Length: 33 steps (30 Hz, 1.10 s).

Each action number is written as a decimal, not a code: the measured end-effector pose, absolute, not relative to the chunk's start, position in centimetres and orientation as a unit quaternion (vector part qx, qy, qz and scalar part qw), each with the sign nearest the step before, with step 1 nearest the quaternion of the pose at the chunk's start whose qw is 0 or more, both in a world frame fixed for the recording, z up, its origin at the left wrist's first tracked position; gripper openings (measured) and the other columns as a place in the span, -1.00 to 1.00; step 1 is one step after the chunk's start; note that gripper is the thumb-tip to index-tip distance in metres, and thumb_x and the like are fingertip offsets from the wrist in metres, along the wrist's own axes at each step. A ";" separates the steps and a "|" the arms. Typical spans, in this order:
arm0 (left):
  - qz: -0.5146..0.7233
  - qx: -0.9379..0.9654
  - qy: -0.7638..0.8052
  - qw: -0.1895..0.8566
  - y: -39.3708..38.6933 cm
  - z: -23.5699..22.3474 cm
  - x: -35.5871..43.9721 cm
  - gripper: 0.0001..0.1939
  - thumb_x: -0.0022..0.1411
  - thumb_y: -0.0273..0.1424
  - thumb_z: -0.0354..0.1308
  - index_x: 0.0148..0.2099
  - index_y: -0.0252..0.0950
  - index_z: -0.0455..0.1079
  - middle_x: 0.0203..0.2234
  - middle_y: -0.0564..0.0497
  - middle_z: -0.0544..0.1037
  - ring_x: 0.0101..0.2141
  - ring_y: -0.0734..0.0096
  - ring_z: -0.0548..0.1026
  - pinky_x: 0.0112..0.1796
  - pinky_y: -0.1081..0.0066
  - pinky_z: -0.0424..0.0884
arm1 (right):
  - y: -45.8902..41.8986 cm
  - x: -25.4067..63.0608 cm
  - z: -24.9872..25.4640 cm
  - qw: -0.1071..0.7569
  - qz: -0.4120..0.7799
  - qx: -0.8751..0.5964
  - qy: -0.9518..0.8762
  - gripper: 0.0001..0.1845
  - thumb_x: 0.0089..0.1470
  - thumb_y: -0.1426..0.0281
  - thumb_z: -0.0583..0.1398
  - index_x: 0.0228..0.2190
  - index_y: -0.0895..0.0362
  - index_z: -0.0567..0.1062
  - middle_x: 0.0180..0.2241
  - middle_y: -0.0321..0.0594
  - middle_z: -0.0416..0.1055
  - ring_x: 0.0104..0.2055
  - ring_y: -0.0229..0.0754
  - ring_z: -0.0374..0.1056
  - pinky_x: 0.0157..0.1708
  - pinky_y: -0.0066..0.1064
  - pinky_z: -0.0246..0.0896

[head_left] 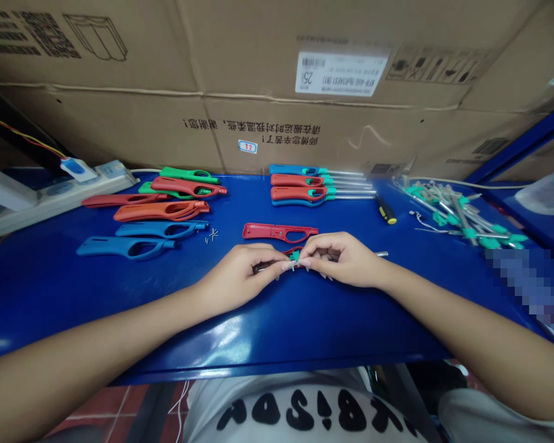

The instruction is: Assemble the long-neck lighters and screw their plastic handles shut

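Both hands meet at the middle of the table over a partly assembled long-necked lighter. Its small green part (295,255) shows between the fingertips, and bits of red casing peek out around it. My left hand (258,264) is closed, thumb and fingers pinching the lighter from the left. From the right, my right hand (340,261) pinches it too, its fingers curled. A metal tube tip (382,253) sticks out beyond the right hand; the fingers hide most of the lighter. Just behind the hands lies a separate red casing half (281,232).
Several coloured lighter casings (161,210) and small screws (211,235) lie at left. Lighters with metal tubes (300,194) are stacked at the back. At right are a screwdriver (388,211) and a heap of tubes with green parts (464,215). A power strip (50,203) stands far left.
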<state>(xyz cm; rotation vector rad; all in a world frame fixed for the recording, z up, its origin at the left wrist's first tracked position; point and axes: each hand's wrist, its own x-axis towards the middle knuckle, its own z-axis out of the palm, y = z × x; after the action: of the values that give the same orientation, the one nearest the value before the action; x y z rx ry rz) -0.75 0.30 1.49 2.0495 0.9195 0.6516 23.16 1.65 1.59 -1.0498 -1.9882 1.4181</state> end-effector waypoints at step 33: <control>0.279 0.792 0.354 0.411 0.6 1.2 -0.5 -0.79 0.40 -0.35 0.15 -0.18 -0.31 0.59 -0.40 0.03 0.59 -0.35 0.44 0.51 -0.28 0.48 0.38 | 1.4 22.9 1.6 0.242 0.499 -0.399 -0.730 -0.74 0.14 0.21 0.27 -0.38 0.17 0.56 -0.53 -0.31 0.40 -0.53 -0.35 0.22 -0.52 -0.49 0.13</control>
<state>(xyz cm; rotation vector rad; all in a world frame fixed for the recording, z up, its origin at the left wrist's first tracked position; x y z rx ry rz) -0.45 0.63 1.20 1.9942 0.8910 0.7029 22.89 1.43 1.58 -1.0908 -1.9965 1.3631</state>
